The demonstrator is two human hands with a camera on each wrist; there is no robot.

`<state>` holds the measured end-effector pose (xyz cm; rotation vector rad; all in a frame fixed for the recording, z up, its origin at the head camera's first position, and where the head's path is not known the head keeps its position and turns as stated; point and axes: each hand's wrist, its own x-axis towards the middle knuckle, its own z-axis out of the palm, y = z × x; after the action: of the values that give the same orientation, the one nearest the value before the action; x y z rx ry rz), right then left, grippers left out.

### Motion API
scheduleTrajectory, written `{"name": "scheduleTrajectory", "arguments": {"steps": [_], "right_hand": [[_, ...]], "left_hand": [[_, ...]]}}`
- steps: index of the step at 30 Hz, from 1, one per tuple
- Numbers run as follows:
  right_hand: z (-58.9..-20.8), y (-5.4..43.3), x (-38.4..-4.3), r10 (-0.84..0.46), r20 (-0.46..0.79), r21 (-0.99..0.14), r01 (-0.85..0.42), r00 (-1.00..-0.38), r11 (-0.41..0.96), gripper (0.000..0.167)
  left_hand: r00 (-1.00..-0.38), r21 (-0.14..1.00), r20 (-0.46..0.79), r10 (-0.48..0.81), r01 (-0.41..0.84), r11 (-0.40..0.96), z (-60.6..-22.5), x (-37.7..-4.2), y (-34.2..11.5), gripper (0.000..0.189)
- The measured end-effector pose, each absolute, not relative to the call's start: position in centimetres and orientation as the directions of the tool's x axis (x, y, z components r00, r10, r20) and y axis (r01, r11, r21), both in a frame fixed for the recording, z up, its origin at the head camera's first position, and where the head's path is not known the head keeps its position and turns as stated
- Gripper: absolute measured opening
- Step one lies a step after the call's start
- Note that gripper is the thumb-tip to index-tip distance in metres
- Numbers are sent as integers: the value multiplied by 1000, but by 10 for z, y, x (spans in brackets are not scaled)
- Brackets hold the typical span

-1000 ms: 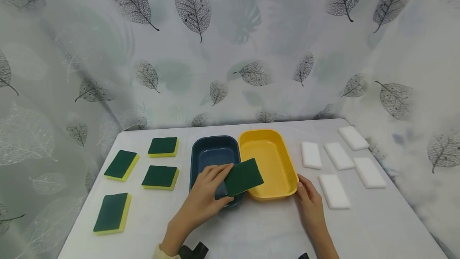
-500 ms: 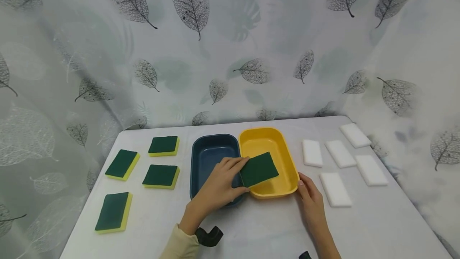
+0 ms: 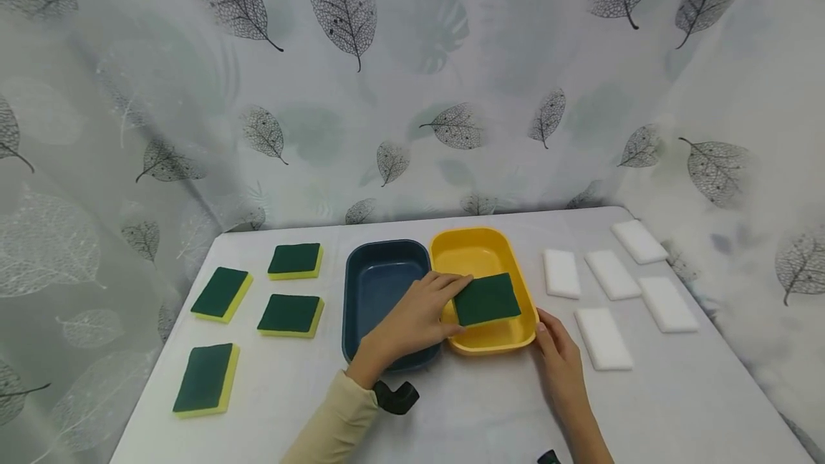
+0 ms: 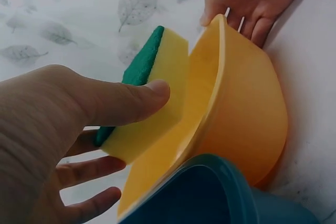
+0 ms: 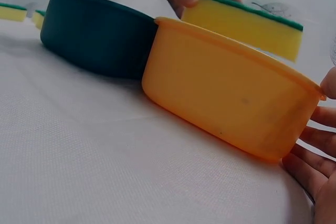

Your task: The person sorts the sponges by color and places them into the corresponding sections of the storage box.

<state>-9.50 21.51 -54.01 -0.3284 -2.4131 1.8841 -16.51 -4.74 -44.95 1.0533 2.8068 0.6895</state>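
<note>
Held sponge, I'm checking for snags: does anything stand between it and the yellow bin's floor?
Nothing visible does; the left hand holds the sponge above the yellow bin, though the spot directly beneath is hidden.

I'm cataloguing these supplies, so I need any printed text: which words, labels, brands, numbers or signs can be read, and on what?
None: no word, label, brand, number or sign is readable in any view.
The held green-and-yellow scouring sponge, yellow tub, dark blue tub and white foam blocks show no lettering; the backdrop shows leaf prints only.
</note>
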Motion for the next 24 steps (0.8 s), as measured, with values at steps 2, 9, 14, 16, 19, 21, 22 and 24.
{"name": "scheduleTrajectory", "arguments": {"steps": [2, 9, 14, 16, 19, 21, 22, 24], "right_hand": [[-540, 215, -95, 205, -88, -962, 137, -975, 235, 56], [-542, 216, -96, 214, -77, -956, 133, -974, 263, 59], [-544, 217, -96, 218, -80, -950, 141, -973, 280, 61], [-544, 217, -95, 216, -82, -951, 141, -973, 276, 61], [-544, 217, -96, 214, -83, -952, 141, -973, 272, 61], [-544, 217, -96, 214, -85, -953, 142, -973, 268, 61], [-544, 217, -96, 216, -87, -952, 145, -973, 271, 61], [-545, 217, -95, 217, -88, -951, 147, -972, 272, 61]], "left_hand": [[-754, 423, 81, 652, 618, 662, -451, -167, -44, 80], [-734, 410, 38, 678, 631, 659, -457, -174, -39, 79], [-725, 423, 6, 689, 626, 655, -462, -178, -35, 78], [-717, 415, 0, 698, 635, 652, -463, -180, -33, 77], [-700, 391, -7, 714, 655, 647, -464, -182, -30, 76], [-691, 370, -12, 723, 668, 645, -465, -184, -27, 76], [-689, 363, -17, 725, 671, 647, -465, -185, -26, 76], [-689, 354, -33, 724, 669, 653, -467, -185, -23, 76]]}}
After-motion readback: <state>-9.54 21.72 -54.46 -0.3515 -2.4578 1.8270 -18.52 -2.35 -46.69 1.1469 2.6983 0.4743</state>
